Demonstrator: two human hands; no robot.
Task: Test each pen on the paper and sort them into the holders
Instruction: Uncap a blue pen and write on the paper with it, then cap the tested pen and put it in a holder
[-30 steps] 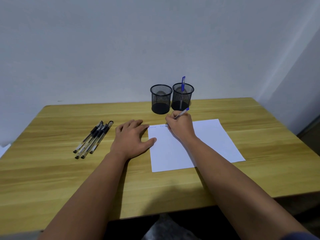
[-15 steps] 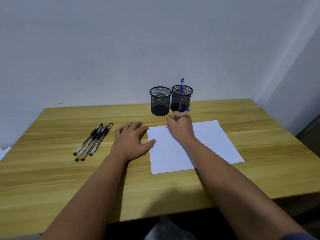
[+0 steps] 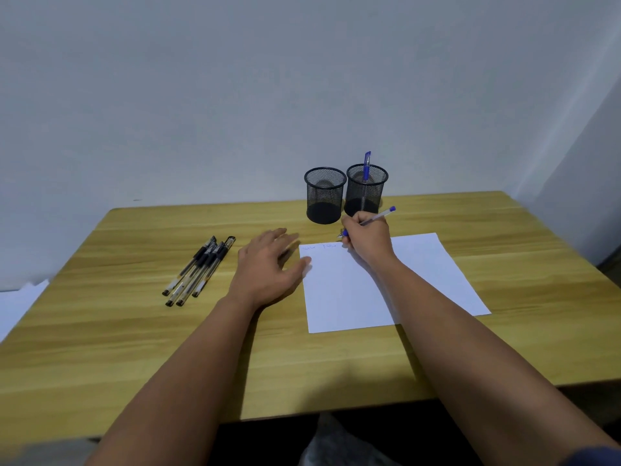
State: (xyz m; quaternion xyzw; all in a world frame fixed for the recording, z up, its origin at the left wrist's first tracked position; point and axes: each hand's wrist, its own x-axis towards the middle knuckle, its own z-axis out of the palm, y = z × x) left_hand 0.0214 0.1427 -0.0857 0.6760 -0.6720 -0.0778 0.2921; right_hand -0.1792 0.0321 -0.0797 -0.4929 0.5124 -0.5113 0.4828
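My right hand (image 3: pixel 368 238) grips a blue pen (image 3: pixel 381 215) above the top edge of the white paper (image 3: pixel 433 274), its tip just off the sheet. Two faint scribbles (image 3: pixel 319 246) mark the paper's top left corner. My left hand (image 3: pixel 268 267) hovers flat, fingers apart, at the paper's left edge. Several black pens (image 3: pixel 198 270) lie side by side on the table to the left. Two black mesh holders stand at the back: the left holder (image 3: pixel 325 195) looks empty, the right holder (image 3: pixel 367 190) has one blue pen (image 3: pixel 366 164) standing in it.
The wooden table (image 3: pixel 504 230) meets a plain wall at the back and a second wall at the right. White sheets (image 3: pixel 20 304) lie beyond the table's left edge.
My right hand has lifted the pen tip off the paper and swung the pen flatter, toward the holders. My left hand has risen slightly and looks blurred.
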